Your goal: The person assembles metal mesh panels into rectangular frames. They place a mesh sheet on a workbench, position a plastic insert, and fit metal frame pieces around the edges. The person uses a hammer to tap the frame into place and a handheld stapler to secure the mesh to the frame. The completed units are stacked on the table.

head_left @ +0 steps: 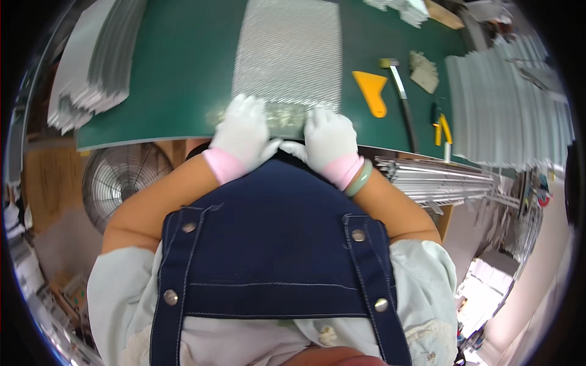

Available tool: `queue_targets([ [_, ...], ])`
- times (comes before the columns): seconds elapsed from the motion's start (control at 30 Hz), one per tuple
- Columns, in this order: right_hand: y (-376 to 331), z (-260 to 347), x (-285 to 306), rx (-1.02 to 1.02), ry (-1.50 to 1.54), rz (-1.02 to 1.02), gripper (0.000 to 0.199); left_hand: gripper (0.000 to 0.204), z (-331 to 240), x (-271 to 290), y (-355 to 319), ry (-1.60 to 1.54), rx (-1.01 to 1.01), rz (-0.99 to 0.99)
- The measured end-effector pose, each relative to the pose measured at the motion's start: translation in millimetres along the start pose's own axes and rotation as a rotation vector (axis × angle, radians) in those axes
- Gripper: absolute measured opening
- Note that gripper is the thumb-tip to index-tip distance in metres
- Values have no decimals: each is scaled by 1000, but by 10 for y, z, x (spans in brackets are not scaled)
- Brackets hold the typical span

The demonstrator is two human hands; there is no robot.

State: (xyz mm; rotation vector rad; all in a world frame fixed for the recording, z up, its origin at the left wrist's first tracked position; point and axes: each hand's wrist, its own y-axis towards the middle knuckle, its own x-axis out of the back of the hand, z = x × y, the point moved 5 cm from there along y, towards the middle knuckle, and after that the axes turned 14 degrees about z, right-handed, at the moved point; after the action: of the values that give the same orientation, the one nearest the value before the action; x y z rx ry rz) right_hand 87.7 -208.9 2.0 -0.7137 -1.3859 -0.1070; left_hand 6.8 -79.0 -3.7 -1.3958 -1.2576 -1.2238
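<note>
A silver-grey sheet (290, 55) with fine ridges or mesh lies on the green worktop (183, 67) in front of me. A paler, shinier patch (284, 119) shows at its near end, between my hands. Both hands wear white gloves with pink cuffs. My left hand (241, 131) rests at the sheet's near left corner, fingers stretched forward and thumb pointing inward. At the near right corner my right hand (329, 137) lies in the same way, with a pale green bangle (360, 178) on its wrist. Neither hand visibly grips anything; what lies under the palms is hidden.
To the right lie a yellow scraper (371, 91), a hammer (403, 100), yellow-handled pliers (442, 125) and a crumpled glove (423, 73). Grey-white pleated stacks stand at the left (101, 67) and right (506, 104). Below the worktop are a fan (125, 183) and metal strips (436, 180).
</note>
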Motion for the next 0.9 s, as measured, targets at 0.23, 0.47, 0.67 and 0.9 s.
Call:
queue_targets([
  [0.23, -204, -3010, 286, -560, -86, -706, 51, 25, 53, 248, -71, -277, -219, -125],
  [0.47, -271, -2840, -91, -585, -206, -117, 20, 27, 176, 229, -676, -796, 267, -261],
  [0.67, -366, -3497, -189, -515, 432, 133, 43, 61, 49, -624, -707, -2041, 686, 429],
  [0.9, -712, -1878, 461, -190, 922, -527, 21, 49, 54, -913, -608, -2235, 688, -13],
])
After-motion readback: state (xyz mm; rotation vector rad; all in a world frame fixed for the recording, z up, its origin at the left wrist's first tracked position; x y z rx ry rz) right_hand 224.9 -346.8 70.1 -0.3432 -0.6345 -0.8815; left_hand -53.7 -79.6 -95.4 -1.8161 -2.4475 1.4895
